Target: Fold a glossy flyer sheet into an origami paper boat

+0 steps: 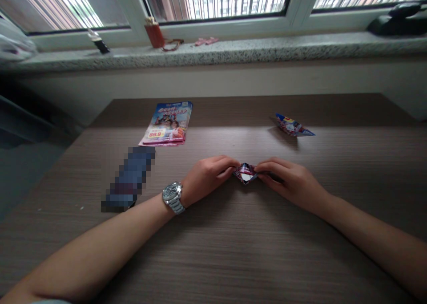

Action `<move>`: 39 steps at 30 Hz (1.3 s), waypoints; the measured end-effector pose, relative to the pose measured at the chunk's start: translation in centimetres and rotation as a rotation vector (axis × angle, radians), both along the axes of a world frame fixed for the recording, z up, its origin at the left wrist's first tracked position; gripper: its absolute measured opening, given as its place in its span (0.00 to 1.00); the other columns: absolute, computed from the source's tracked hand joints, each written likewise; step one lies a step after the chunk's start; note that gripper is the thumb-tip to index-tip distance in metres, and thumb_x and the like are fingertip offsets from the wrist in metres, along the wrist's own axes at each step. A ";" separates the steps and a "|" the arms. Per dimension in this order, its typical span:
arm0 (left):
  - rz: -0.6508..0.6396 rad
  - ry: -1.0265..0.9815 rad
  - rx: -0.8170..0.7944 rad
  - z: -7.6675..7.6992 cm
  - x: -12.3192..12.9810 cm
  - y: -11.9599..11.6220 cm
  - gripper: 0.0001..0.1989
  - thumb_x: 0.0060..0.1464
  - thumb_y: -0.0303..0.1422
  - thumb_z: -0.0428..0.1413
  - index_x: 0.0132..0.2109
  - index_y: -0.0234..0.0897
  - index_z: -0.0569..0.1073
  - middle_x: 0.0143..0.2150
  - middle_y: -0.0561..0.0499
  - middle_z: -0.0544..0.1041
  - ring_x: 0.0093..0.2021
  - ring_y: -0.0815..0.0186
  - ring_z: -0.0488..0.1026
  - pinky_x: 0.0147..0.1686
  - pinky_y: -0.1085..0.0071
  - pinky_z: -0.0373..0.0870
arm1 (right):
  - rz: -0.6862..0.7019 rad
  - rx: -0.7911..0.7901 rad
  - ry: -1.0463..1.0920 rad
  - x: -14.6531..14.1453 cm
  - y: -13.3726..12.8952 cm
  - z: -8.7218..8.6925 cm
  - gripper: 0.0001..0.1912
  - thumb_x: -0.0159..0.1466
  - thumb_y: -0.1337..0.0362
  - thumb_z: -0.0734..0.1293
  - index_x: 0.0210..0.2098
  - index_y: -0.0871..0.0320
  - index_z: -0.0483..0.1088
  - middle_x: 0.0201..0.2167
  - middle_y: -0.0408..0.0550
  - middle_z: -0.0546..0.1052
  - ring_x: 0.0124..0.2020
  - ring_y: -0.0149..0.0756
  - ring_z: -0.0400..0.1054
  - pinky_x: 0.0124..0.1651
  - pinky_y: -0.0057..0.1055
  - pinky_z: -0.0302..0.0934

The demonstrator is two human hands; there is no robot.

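Observation:
Between my two hands is a small folded paper (246, 174), printed in dark red, blue and white, with a diamond-shaped outline. My left hand (211, 172), below a silver wristwatch (173, 197), pinches its left corner between thumb and fingers. On the opposite corner, the thumb and fingers of my right hand (289, 179) are closed in the same way. The fingertips cover both ends of the paper. Farther back on the right, a folded paper boat (292, 126) in blue, yellow and red rests on the table.
A stack of printed flyers (168, 123) lies at the back left of the wooden table (213, 259). In front of it is a pixelated dark object (128, 179). On the stone windowsill (233, 50) stand a red bottle-like item (154, 33), a small black-and-clear item (98, 42) and a black object (398, 21).

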State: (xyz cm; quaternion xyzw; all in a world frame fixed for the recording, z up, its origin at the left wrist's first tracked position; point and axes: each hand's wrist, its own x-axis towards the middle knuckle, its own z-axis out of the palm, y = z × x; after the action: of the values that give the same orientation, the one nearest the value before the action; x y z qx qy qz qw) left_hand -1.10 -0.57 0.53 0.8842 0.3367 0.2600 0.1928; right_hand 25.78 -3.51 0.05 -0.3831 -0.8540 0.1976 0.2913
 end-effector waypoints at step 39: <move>0.015 -0.020 -0.082 -0.1 -0.3 0.4 0.03 0.62 0.30 0.60 0.40 0.36 0.73 0.37 0.51 0.79 0.36 0.67 0.75 0.37 0.73 0.68 | -0.178 -0.111 0.112 1.0 0.6 -0.6 0.04 0.66 0.60 0.71 0.37 0.54 0.77 0.37 0.46 0.84 0.36 0.40 0.79 0.38 0.35 0.72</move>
State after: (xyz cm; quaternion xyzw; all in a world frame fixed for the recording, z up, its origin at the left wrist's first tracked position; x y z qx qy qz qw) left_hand -1.41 -0.20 0.44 0.8704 0.3518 0.2561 0.2302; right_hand 26.81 -2.95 -0.54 -0.4615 -0.7866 0.2389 0.3334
